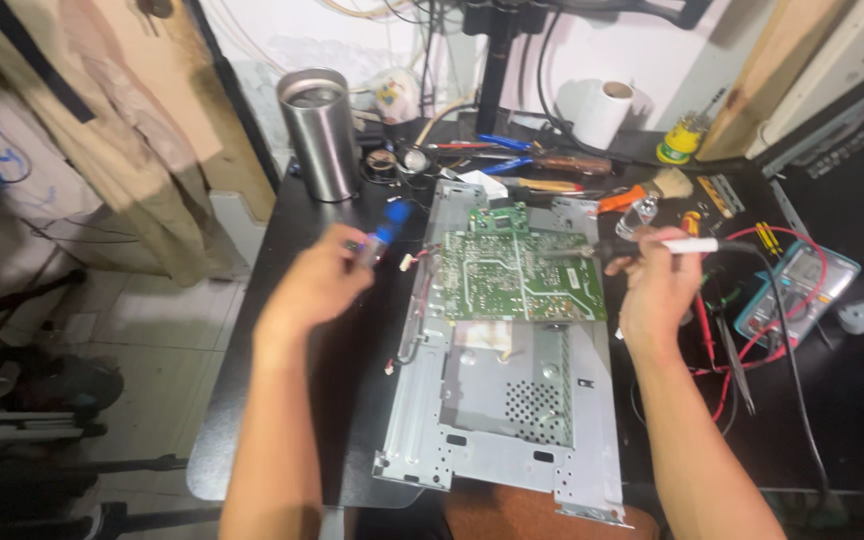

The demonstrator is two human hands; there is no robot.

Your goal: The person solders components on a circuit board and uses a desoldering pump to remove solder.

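Head view: right hand (655, 290) gripping soldering iron (642, 246) over circuit board (520, 278).

Circuit board (522, 275) lies on metal chassis (512, 400).

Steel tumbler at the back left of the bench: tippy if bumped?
Probably. The steel tumbler is tall and narrow, standing upright near the table edge, so a side push up high would likely topple it. Its round, smooth wall suggests it would roll and feel slippery. How full it is can't be told.
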